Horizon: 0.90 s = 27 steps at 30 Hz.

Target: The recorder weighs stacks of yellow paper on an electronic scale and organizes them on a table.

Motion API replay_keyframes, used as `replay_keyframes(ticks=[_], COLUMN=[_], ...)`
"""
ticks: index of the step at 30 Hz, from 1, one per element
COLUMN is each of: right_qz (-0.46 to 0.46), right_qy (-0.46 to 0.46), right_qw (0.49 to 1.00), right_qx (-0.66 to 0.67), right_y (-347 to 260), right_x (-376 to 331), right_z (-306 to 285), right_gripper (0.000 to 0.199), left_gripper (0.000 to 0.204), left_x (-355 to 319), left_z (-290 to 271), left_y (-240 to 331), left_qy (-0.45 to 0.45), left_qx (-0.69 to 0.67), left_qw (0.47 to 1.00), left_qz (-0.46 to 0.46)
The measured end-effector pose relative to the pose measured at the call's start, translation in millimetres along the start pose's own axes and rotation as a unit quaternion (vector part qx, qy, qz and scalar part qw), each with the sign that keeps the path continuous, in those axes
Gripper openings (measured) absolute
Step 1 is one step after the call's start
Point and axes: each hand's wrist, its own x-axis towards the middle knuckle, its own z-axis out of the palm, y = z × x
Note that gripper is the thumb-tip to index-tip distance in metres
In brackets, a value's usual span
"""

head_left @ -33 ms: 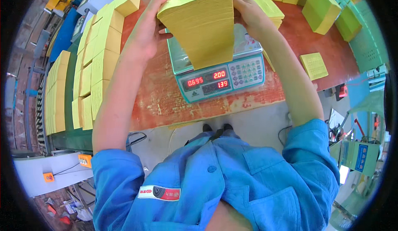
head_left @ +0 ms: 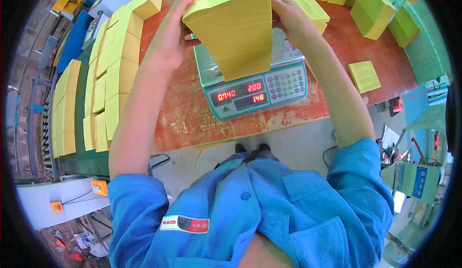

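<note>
A tall stack of yellow paper sheets [head_left: 236, 41], embossed on top, stands on the pan of a digital scale [head_left: 257, 89] with lit red digits and a keypad. My left hand [head_left: 173, 34] is pressed against the stack's left side, thumb up at the top edge and fingers partly hidden behind. On the opposite side my right hand [head_left: 292, 20] holds the stack, its fingertips hidden behind the far right corner. Just beyond the right hand lies a lower pile of yellow sheets [head_left: 308, 8].
The scale rests on a worn red table [head_left: 192, 118]. Rows of yellow paper blocks [head_left: 108, 70] line a green conveyor [head_left: 86, 159] at left. More blocks [head_left: 373, 10] stand at the far right, with a small sheet pile [head_left: 364, 76] near the right edge. Orange switch boxes [head_left: 99, 187] sit lower left.
The red digits on the scale's display have changed. Both hands stay on the stack, with hardly any visible movement.
</note>
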Motion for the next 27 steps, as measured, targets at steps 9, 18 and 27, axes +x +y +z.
replay_keyframes(ticks=[9, 18, 27], right_qz=[-0.003, 0.003, -0.121], right_qy=[0.096, 0.052, 0.161], right_qw=[0.995, 0.975, 0.979], right_qx=[-0.025, 0.218, 0.030], right_y=[22.1, 54.9, 69.5], right_x=[0.7, 11.2, -53.9], right_z=[-5.5, 32.2, -51.0], right_gripper=[0.040, 0.066, 0.039], left_gripper=[0.073, 0.053, 0.054], left_x=[29.6, 16.0, -36.7], left_z=[-8.5, 32.1, -19.7], left_y=[-36.8, -61.1, -98.0], left_qy=[-0.026, 0.050, 0.198], left_qx=[-0.009, -0.251, -0.110], left_qw=[1.000, 0.967, 0.962], left_qz=[0.014, 0.010, 0.154])
